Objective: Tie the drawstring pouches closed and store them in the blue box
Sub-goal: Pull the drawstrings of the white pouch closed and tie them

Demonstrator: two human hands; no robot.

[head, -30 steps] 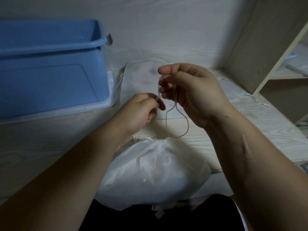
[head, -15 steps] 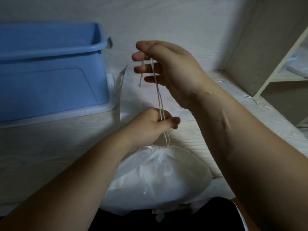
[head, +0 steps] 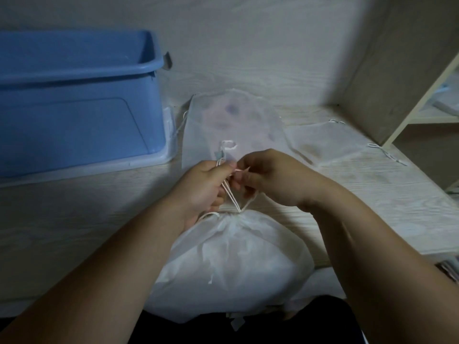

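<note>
The blue box (head: 82,75) stood at the far left of the desk (head: 74,219), open at the top. What lay inside it could not be told from your angle. It sat on a clear tray (head: 170,135).

You had three pouches in view. The near pouch (head: 231,264) was stuffed full and lay at the desk's front edge, right in front of you, with its neck gathered tight and pointing away from you. The second pouch (head: 233,115) lay flat behind your hands, just beside the box, and something with faint purple spots showed through its cloth. The third pouch (head: 325,142) lay flat to the right, near the foot of a shelf (head: 434,115); its contents could not be made out.

Both of your hands met just above the near pouch's neck. The fingers of your left hand (head: 203,187) were curled round strands of the cord (head: 232,197), which ran down from your grip into the gathered neck. Your right hand (head: 270,180) pinched a short end of the same cord between thumb and fingers, and a loop hung below it to the neck. The two hands were almost touching, and the box was well apart from them.
</note>
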